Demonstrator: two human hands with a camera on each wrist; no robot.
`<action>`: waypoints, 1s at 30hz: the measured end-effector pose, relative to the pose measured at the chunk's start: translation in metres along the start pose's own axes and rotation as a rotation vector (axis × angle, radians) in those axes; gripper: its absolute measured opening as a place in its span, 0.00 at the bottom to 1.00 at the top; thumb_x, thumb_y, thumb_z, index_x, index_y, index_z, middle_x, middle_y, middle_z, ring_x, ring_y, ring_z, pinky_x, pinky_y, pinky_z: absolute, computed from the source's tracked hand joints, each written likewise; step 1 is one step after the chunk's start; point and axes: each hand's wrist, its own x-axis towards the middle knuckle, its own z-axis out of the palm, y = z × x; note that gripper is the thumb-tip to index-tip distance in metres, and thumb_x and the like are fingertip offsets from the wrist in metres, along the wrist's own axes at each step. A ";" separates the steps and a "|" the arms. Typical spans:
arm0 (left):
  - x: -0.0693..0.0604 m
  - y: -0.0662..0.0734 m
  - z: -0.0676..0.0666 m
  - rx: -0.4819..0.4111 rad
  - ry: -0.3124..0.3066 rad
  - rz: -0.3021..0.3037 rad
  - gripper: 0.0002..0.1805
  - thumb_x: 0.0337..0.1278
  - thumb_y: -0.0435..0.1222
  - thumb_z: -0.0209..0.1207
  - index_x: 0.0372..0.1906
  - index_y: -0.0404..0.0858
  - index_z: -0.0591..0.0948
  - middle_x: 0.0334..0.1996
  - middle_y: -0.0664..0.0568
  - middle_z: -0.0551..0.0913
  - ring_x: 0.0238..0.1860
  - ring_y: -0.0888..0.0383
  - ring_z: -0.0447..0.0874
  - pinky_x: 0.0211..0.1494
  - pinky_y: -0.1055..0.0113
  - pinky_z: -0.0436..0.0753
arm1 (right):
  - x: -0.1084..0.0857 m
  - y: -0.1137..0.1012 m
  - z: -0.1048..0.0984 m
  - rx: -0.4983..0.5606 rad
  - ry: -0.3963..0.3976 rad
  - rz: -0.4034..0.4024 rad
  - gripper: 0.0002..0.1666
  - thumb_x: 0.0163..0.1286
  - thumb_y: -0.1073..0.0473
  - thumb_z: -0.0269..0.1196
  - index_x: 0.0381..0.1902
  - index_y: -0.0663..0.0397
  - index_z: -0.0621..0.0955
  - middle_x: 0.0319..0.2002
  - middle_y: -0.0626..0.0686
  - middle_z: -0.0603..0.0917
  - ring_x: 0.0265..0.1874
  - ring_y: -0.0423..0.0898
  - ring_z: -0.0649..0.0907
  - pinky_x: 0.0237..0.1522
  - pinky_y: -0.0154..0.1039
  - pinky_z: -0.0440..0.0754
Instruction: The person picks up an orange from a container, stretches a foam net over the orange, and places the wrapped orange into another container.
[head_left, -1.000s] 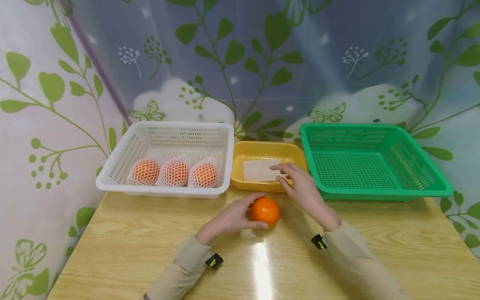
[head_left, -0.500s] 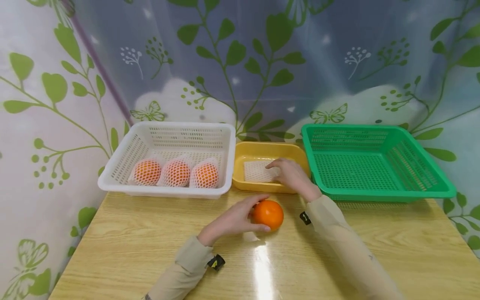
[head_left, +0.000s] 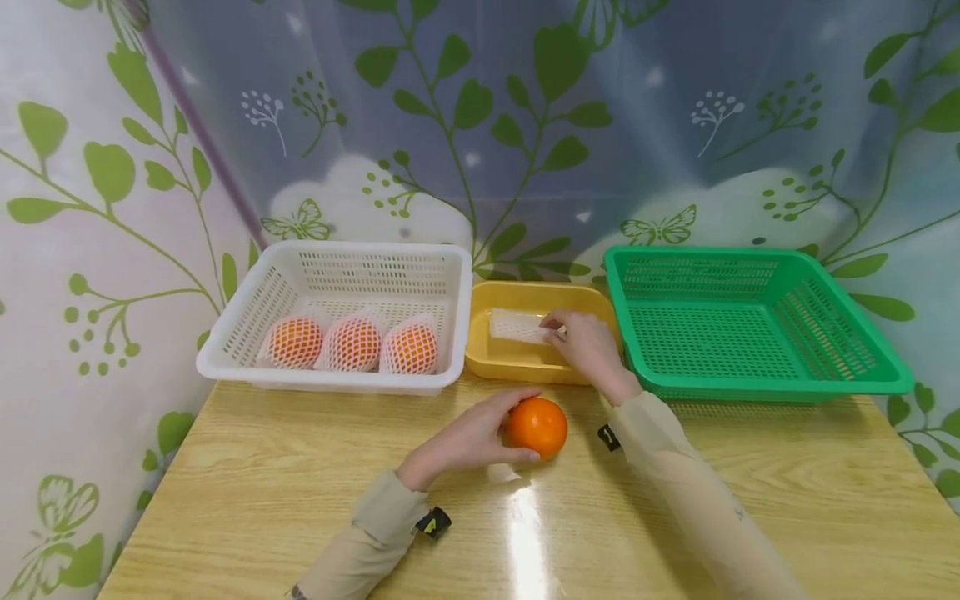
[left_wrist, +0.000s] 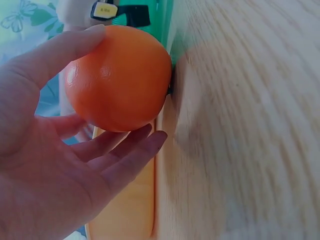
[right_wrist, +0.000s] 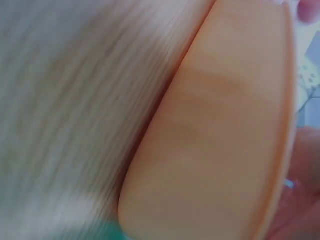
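Observation:
My left hand (head_left: 467, 435) holds a smooth, round orange fruit (head_left: 538, 427) on the wooden table, thumb on one side and fingers on the other. In the left wrist view the fruit (left_wrist: 120, 80) shows shiny skin, and its underside is hidden. Inside the shallow yellow tray (head_left: 498, 367), my right hand (head_left: 591, 346) pinches the right end of a flat white foam net sleeve (head_left: 516, 325). The right wrist view mostly shows the tray's outer wall (right_wrist: 210, 120), with part of the hand behind its rim.
A white basket (head_left: 333, 380) on the left holds three orange fruits (head_left: 354, 344) in white foam nets. On the right stands a green basket (head_left: 708, 342). The yellow tray sits between them, and a patterned curtain (head_left: 465, 125) hangs behind.
My right hand has reached down into the yellow tray and taken hold of the foam net sleeve, which has shifted towards the back. My left hand stays at the fruit.

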 end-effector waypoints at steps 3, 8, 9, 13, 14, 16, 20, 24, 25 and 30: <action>0.001 0.000 0.001 0.001 -0.004 0.021 0.46 0.55 0.43 0.74 0.76 0.40 0.65 0.73 0.46 0.69 0.70 0.51 0.70 0.73 0.53 0.69 | -0.007 -0.005 -0.004 0.090 0.110 -0.003 0.13 0.73 0.55 0.65 0.49 0.57 0.85 0.46 0.57 0.89 0.39 0.55 0.88 0.41 0.51 0.86; 0.001 -0.001 0.002 0.013 -0.003 0.048 0.46 0.53 0.40 0.74 0.75 0.38 0.65 0.72 0.44 0.70 0.70 0.49 0.70 0.74 0.51 0.68 | -0.020 -0.018 -0.020 0.287 0.170 0.009 0.15 0.75 0.56 0.64 0.52 0.59 0.83 0.48 0.61 0.87 0.45 0.58 0.88 0.46 0.53 0.87; 0.001 -0.001 0.002 0.013 -0.001 0.048 0.46 0.53 0.40 0.74 0.75 0.38 0.65 0.72 0.44 0.70 0.70 0.48 0.70 0.74 0.51 0.68 | -0.022 -0.020 -0.024 0.319 0.170 0.012 0.16 0.75 0.56 0.64 0.53 0.59 0.83 0.48 0.62 0.87 0.46 0.59 0.87 0.47 0.53 0.87; 0.001 0.000 0.002 0.004 -0.005 0.033 0.48 0.51 0.39 0.75 0.76 0.39 0.64 0.72 0.44 0.69 0.70 0.48 0.70 0.74 0.50 0.68 | -0.034 -0.028 -0.038 0.449 0.153 0.032 0.18 0.75 0.55 0.63 0.56 0.61 0.81 0.51 0.63 0.85 0.50 0.59 0.86 0.48 0.51 0.87; 0.001 0.000 0.002 0.004 -0.008 0.028 0.49 0.50 0.39 0.76 0.76 0.40 0.64 0.72 0.45 0.69 0.70 0.48 0.70 0.73 0.49 0.69 | -0.038 -0.028 -0.040 0.487 0.152 0.035 0.18 0.75 0.55 0.63 0.56 0.61 0.80 0.52 0.63 0.85 0.50 0.59 0.86 0.47 0.48 0.87; 0.001 0.001 0.002 0.011 -0.014 0.020 0.50 0.49 0.40 0.77 0.77 0.40 0.63 0.72 0.45 0.69 0.69 0.49 0.71 0.72 0.49 0.70 | -0.044 -0.029 -0.045 0.570 0.149 0.037 0.19 0.76 0.55 0.62 0.57 0.62 0.78 0.53 0.63 0.84 0.51 0.58 0.85 0.45 0.44 0.87; 0.001 0.002 0.001 0.015 -0.029 0.001 0.53 0.47 0.45 0.78 0.77 0.43 0.63 0.72 0.47 0.70 0.68 0.50 0.71 0.71 0.49 0.71 | -0.056 -0.028 -0.051 0.719 0.151 0.031 0.20 0.78 0.56 0.60 0.60 0.63 0.74 0.55 0.64 0.82 0.48 0.55 0.86 0.43 0.42 0.88; 0.000 0.004 -0.004 -0.024 0.001 -0.020 0.47 0.57 0.51 0.71 0.78 0.44 0.63 0.73 0.48 0.68 0.70 0.49 0.69 0.71 0.50 0.71 | -0.068 -0.030 -0.055 0.808 0.163 0.029 0.20 0.78 0.58 0.58 0.61 0.66 0.72 0.54 0.65 0.82 0.45 0.44 0.86 0.44 0.43 0.88; 0.000 0.005 -0.006 -0.045 0.029 -0.018 0.44 0.61 0.52 0.68 0.77 0.44 0.64 0.73 0.48 0.68 0.71 0.49 0.69 0.71 0.50 0.72 | -0.070 -0.030 -0.056 0.824 0.169 0.026 0.20 0.78 0.58 0.58 0.61 0.66 0.71 0.54 0.64 0.82 0.44 0.41 0.86 0.44 0.42 0.88; 0.009 0.014 -0.015 -0.214 0.254 0.025 0.25 0.76 0.46 0.55 0.69 0.38 0.74 0.65 0.45 0.78 0.64 0.49 0.78 0.64 0.55 0.80 | -0.083 -0.034 -0.056 0.929 0.216 -0.008 0.18 0.79 0.61 0.57 0.62 0.62 0.71 0.54 0.50 0.83 0.47 0.40 0.85 0.45 0.40 0.88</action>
